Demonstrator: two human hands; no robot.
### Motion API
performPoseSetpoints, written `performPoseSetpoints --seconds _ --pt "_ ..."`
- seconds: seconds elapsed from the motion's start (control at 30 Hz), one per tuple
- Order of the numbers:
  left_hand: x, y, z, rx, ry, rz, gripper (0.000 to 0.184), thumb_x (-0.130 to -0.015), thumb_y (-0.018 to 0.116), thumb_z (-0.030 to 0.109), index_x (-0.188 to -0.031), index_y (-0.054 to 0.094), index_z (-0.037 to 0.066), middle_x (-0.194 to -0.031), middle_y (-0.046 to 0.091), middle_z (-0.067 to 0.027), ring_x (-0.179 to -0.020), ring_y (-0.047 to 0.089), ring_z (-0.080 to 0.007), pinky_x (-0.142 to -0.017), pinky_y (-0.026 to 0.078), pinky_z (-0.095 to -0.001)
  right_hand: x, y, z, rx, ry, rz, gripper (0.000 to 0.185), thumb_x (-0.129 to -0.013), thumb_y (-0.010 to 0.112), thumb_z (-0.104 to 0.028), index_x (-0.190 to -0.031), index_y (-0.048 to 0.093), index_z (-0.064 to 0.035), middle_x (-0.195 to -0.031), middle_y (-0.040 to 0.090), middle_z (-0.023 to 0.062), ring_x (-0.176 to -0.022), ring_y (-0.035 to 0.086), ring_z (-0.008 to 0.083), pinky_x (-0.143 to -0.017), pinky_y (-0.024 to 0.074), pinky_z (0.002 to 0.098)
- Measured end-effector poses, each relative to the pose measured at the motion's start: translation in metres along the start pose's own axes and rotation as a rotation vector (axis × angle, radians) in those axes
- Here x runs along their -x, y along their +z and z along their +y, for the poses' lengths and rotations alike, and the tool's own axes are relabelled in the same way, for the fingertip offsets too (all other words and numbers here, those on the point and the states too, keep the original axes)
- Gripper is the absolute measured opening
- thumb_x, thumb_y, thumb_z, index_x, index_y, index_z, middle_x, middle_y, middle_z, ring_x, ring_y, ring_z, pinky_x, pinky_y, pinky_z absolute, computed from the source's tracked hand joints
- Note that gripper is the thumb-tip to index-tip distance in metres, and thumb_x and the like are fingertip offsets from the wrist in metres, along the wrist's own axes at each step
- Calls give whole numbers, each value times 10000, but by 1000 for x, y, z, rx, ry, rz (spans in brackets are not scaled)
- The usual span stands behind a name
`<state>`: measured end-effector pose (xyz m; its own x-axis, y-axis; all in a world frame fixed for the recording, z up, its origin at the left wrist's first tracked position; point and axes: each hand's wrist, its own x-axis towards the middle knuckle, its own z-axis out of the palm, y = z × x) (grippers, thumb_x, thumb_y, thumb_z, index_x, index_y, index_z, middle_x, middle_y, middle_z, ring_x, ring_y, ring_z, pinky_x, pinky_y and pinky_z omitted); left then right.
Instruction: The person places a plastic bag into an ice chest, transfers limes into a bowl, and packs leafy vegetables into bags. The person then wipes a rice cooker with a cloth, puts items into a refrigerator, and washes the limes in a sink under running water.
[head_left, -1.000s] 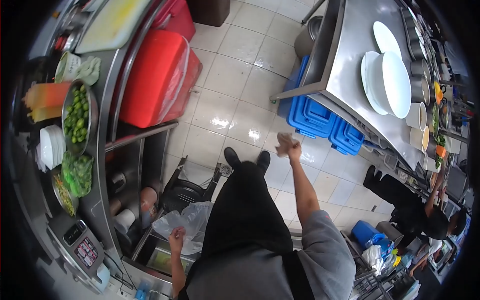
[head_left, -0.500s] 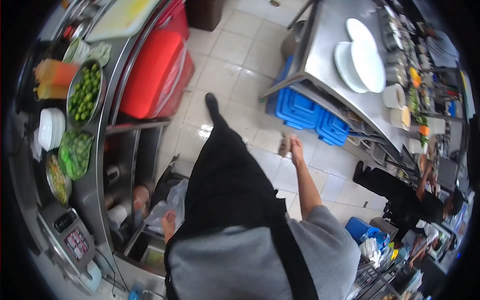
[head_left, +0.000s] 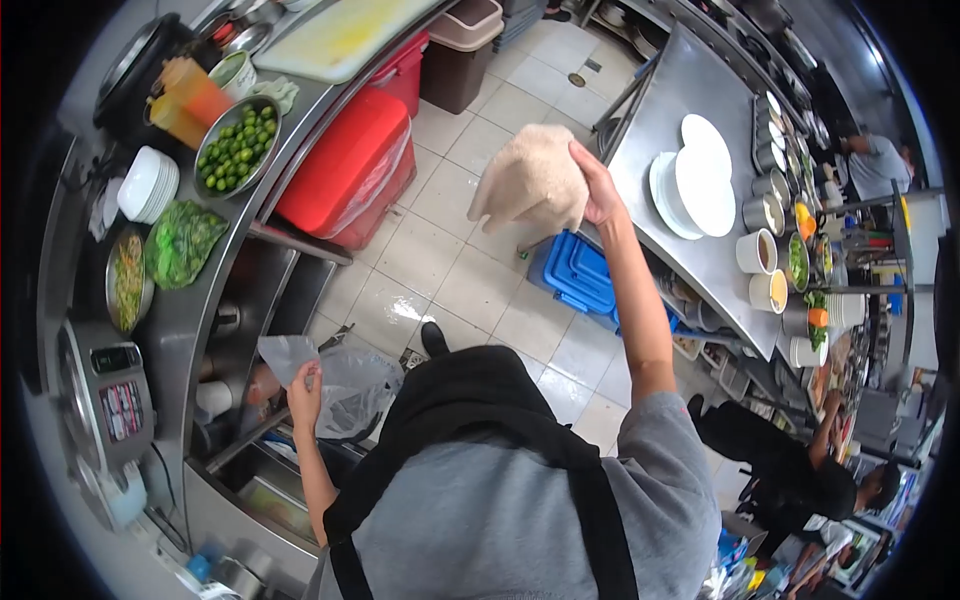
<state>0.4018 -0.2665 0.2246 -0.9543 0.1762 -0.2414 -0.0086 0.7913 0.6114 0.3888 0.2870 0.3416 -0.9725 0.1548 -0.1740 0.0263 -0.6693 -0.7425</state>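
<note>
My right hand (head_left: 598,188) is raised over the floor, closed on the edge of a beige cloth (head_left: 537,178) that spreads and hangs to its left. Down at the lower left, my left hand (head_left: 305,393) pinches the top of a clear plastic bag (head_left: 357,388). The bag droops beside my leg, near an open drawer (head_left: 270,497) under the steel counter. What lies inside the bag, if anything, I cannot make out.
Along the left, a steel counter (head_left: 190,330) carries a bowl of green limes (head_left: 238,147), bagged greens (head_left: 183,243) and a scale (head_left: 110,390). A red bin (head_left: 345,165) stands below. Plates (head_left: 690,185) sit on the right table (head_left: 650,110). A co-worker (head_left: 780,455) stands at lower right.
My right hand has swung up and forward, and the cloth has fanned out. My left hand has risen, lifting the plastic bag's edge. The view has shifted too.
</note>
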Motion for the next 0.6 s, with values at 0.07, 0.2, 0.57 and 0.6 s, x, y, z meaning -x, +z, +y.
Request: performPoseSetpoints --seconds 0.07,0.2,0.57,0.6 --pt "14 5 8 -52 -8 49 237 -818 547 200 -1019 587 83 -813 609 -122 -659 566 -233 -610 427 -305 3 15 -21 208 -3 14 418 -892 445 -257 -1221 373 -10 -1176 470 130 -1052 503 193 -866 443 310" --pt "67 25 9 -44 -42 160 222 -834 530 210 -1006 591 84 -726 596 -115 -573 546 -208 -559 422 -302 52 38 -43 1105 -196 -57 259 -884 462 -250 -964 520 -10 -822 589 76 -726 511 132 -637 421 282" --pt "259 161 -28 -40 -373 295 172 -840 525 183 -879 624 48 -552 501 -28 -515 429 -81 -491 370 -245 212 -288 152 1343 201 192 236 -855 492 -202 -960 568 -5 -788 596 97 -718 543 150 -652 423 311" --pt "276 167 -28 -69 -422 282 173 -840 524 183 -879 624 47 -560 513 -25 -520 434 -80 -500 375 -245 249 -316 171 1092 153 352 248 -859 490 -200 -975 573 3 -857 616 58 -761 539 146 -695 424 303"
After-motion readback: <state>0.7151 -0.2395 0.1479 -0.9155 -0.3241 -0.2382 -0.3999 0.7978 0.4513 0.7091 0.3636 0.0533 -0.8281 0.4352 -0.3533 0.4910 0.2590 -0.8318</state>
